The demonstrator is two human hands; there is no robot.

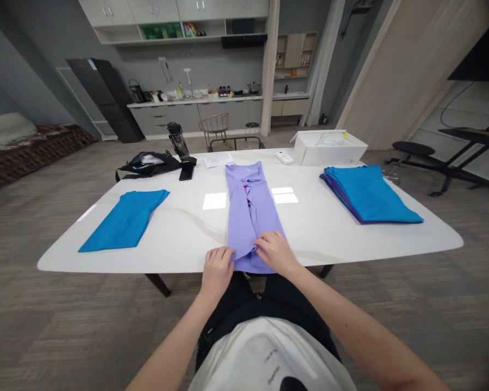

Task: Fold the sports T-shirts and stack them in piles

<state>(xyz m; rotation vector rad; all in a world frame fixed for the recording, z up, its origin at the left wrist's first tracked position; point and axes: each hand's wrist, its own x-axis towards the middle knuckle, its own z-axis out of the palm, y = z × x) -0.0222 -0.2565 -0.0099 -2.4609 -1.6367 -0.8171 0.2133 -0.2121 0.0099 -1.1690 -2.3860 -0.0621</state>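
Note:
A lavender shirt lies lengthwise on the white table in front of me, its sides folded inward and its neckline at the far end. Its lower hem reaches the near table edge. My left hand pinches the left corner of the folded flap near the hem. With closed fingers, my right hand grips the flap's other corner, a little farther right. A small patch of pink and dark print shows between the folds. To the left lies a folded blue garment. A stack of folded blue and purple garments rests on the right.
Along the table's far side are a black bag, a dark bottle, a phone, a paper sheet, a small white device and a white box. Beyond stands a chair.

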